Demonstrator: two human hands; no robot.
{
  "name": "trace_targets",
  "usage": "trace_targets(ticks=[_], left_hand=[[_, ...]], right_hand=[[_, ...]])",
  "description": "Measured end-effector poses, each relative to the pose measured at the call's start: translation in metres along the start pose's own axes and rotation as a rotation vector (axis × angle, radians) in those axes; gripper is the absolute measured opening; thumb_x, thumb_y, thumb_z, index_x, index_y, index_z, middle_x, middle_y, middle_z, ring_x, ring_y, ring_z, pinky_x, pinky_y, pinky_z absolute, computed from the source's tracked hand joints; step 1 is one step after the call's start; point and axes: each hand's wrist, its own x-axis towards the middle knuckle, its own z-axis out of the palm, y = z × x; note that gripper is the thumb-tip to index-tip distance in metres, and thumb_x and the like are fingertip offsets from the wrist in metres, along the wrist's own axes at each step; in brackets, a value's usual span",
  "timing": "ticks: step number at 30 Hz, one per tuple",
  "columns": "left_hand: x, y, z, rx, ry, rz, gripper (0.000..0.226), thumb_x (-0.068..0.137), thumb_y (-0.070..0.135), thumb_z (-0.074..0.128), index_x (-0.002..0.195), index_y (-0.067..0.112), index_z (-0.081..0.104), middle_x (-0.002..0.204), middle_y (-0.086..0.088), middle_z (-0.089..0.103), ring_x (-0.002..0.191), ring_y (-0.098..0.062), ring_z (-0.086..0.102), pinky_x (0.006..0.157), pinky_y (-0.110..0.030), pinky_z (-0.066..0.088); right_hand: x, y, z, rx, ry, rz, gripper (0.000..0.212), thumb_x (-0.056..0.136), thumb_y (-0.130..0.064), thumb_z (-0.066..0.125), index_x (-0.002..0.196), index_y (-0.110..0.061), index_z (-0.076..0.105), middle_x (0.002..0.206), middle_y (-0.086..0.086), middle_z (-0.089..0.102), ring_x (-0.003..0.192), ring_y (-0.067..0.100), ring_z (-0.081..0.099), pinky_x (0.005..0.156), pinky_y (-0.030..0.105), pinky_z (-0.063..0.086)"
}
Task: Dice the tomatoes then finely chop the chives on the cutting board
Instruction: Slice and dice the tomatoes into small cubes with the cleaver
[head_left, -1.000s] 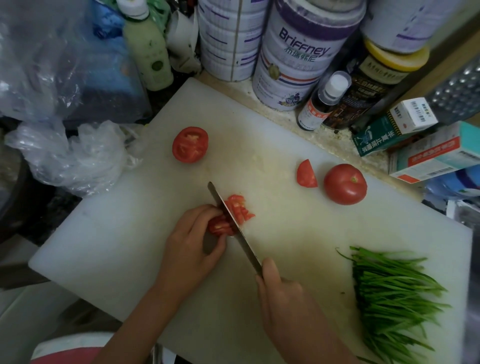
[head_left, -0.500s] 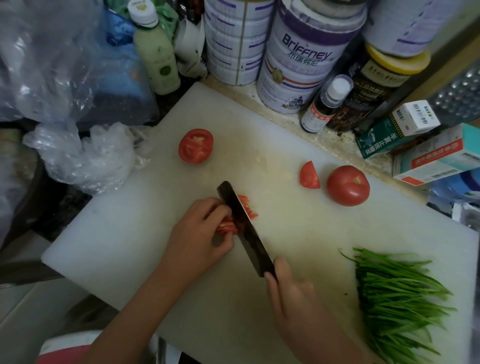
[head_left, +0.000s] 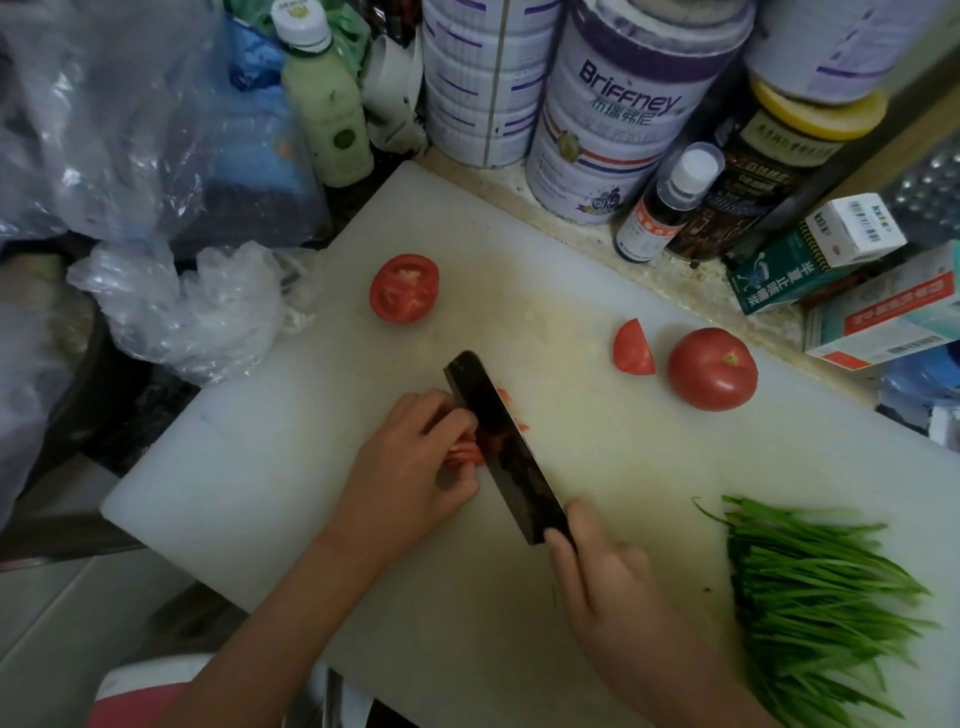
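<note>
Board (head_left: 260, 467) white, slantwise on tabletop (head_left: 571, 228). Left hand (head_left: 410, 467) near board centre, fingers curled over tomato piece (head_left: 465, 453), pinning it down. Right hand (head_left: 608, 577) gripping knife (head_left: 504, 447) where blade ends; blade dark, tilted, just beside left fingers. Cut bits (head_left: 511, 410) at blade's other side. Half tomato (head_left: 404, 288), cut face up, toward board's far-left corner. Wedge (head_left: 632, 348) just beside whole tomato (head_left: 711, 369), near board's far edge. Chives (head_left: 821, 597) bundled at board's near-right corner. Bag (head_left: 197, 312) off board's left edge; tins (head_left: 613, 114) beyond far edge.
</note>
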Motion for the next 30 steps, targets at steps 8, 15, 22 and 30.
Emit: trace_targets(ticks=[8, 15, 22, 30], left_hand=[[-0.003, -0.002, 0.001, -0.009, 0.029, 0.008, 0.023, 0.074, 0.023, 0.056, 0.092, 0.01, 0.064, 0.1, -0.003, 0.059, 0.088, -0.021, 0.055, 0.063, -0.037, 0.053], [-0.009, -0.001, 0.002, -0.037, 0.037, -0.019, 0.023, 0.077, 0.024, 0.056, 0.094, 0.012, 0.065, 0.103, -0.002, 0.057, 0.089, -0.017, 0.052, 0.07, -0.03, 0.049], [-0.012, 0.001, 0.0, -0.028, 0.016, -0.039, 0.022, 0.081, 0.026, 0.054, 0.093, 0.012, 0.066, 0.105, -0.002, 0.057, 0.093, -0.016, 0.052, 0.065, -0.032, 0.054], [-0.022, -0.001, -0.002, -0.163, 0.014, -0.094, 0.033, 0.087, 0.028, 0.057, 0.112, 0.007, 0.061, 0.115, -0.004, 0.055, 0.102, -0.012, 0.054, 0.091, -0.017, 0.044]], right_hand=[[0.004, 0.015, -0.009, 0.288, 0.104, -0.005, 0.024, 0.092, -0.055, 0.035, 0.101, -0.033, 0.041, 0.066, 0.005, 0.05, 0.058, 0.014, 0.046, 0.059, 0.024, 0.037], [-0.002, 0.025, -0.022, 0.132, 0.096, -0.024, 0.018, 0.09, -0.055, 0.028, 0.09, -0.038, 0.035, 0.059, 0.001, 0.045, 0.062, 0.01, 0.049, 0.051, 0.02, 0.035], [-0.002, 0.012, -0.011, 0.138, 0.08, -0.014, 0.02, 0.085, -0.058, 0.023, 0.09, -0.042, 0.033, 0.067, -0.008, 0.054, 0.064, 0.005, 0.044, 0.053, 0.018, 0.029], [0.002, 0.004, -0.007, 0.193, 0.075, -0.064, 0.016, 0.085, -0.057, 0.028, 0.087, -0.043, 0.035, 0.054, -0.001, 0.048, 0.052, 0.013, 0.048, 0.047, 0.023, 0.035]])
